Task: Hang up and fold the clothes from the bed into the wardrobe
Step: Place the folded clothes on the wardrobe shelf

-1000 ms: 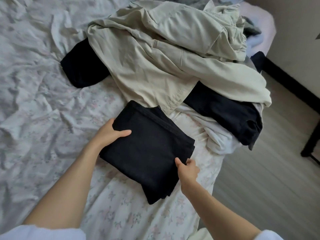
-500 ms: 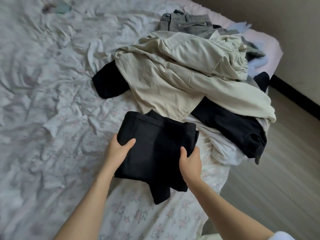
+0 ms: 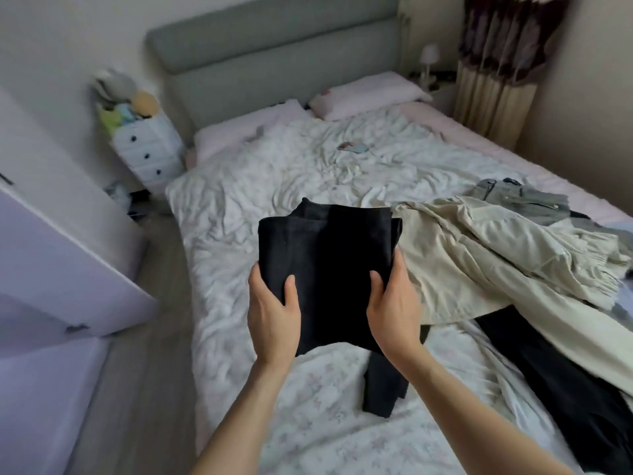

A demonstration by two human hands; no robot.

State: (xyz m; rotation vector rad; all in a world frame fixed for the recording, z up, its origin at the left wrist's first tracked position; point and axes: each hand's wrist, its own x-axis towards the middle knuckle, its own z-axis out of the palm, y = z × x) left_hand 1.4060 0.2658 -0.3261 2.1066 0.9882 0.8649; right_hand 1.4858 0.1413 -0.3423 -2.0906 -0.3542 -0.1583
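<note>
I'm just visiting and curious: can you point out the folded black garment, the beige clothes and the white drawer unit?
folded black garment [image 3: 329, 269]: head view, middle of its front.
beige clothes [image 3: 479, 265]: head view, broad flat panel.
white drawer unit [image 3: 150, 149]: head view, drawer front.

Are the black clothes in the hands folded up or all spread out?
Folded: the black garment is a compact layered bundle, though one end dangles below.

I see the folded black garment [image 3: 325, 269] lifted above the bed [image 3: 239, 207], one loose end hanging down toward the sheet near the foot edge. Along the bed's right edge lie beige trousers [image 3: 479, 262], a grey garment [image 3: 520, 200] and another black garment [image 3: 555, 378], heaped and unfolded.
</note>
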